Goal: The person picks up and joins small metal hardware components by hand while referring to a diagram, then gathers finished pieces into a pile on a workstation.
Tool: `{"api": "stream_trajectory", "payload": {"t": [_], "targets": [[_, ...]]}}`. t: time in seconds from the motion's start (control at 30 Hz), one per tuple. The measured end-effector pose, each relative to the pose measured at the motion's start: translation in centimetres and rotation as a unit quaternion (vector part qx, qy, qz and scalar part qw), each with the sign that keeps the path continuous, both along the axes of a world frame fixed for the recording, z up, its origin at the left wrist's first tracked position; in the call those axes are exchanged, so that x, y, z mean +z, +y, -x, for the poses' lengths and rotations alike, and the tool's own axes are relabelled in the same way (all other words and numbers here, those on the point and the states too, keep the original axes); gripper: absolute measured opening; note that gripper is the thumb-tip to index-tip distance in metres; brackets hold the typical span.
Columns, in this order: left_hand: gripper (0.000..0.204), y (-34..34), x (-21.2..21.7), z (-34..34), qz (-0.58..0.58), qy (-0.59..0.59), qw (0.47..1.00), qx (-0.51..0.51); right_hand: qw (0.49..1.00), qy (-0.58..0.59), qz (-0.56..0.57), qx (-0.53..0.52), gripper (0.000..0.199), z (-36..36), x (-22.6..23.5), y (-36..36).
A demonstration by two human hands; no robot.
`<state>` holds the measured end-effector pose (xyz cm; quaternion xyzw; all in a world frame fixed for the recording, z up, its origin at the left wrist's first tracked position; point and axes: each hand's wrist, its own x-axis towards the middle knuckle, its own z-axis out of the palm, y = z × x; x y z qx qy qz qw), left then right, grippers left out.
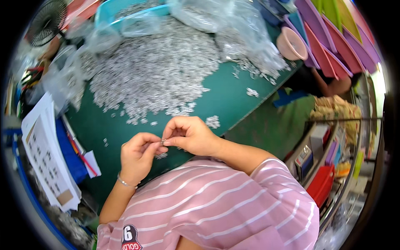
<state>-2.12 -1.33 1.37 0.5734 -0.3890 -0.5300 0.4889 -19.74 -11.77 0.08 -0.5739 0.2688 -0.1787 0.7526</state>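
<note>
Over the near edge of a green table (225, 89), my left hand (138, 155) and my right hand (191, 135) meet fingertip to fingertip. Both pinch one small silvery metal piece (163, 142); its exact kind is too small to make out. Just beyond my hands spreads a wide heap of small silvery metal pieces (154, 66). A little cluster of the same pieces (213, 121) lies to the right of my right hand. Several more pieces (161, 156) show beneath my fingers, partly hidden by them.
Clear plastic bags (233, 21) and a turquoise basket (109, 14) stand at the back. A pink bowl (291, 44) and stacked coloured bins (329, 37) are at the far right. Papers (50, 154) and a blue folder (71, 156) lie left. Another person's arm (333, 86) shows beyond the table.
</note>
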Motion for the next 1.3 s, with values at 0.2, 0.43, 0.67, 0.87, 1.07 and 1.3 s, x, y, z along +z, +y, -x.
{"api": "stream_trajectory", "payload": {"t": [0.2,0.43,0.67,0.87,1.07,1.3], "targets": [[0.011,0.4,-0.2,-0.4,0.023,0.037,0.999,0.029,0.845,0.188,0.329,-0.377,0.013,10.2,-0.6,-5.4],[0.010,0.4,-0.7,-1.2,0.005,-0.001,0.999,0.046,0.745,0.314,0.415,-0.417,0.012,16.5,-3.5,-8.1],[0.010,1.2,-0.5,-2.4,0.003,-0.034,0.997,0.075,0.637,0.305,0.610,-0.360,0.013,12.7,-3.3,-8.1],[0.010,0.8,0.0,-1.7,0.010,-0.037,0.998,0.059,0.753,0.181,0.590,-0.230,0.017,5.7,-3.6,-7.6],[0.009,1.7,-0.8,-2.7,-0.009,-0.050,0.996,0.075,0.825,0.172,0.465,-0.270,0.014,7.0,-2.7,-6.7],[0.010,0.9,-0.4,-2.3,0.001,-0.023,0.997,0.079,0.803,0.179,0.533,-0.197,0.016,5.7,-2.3,-6.3]]}}
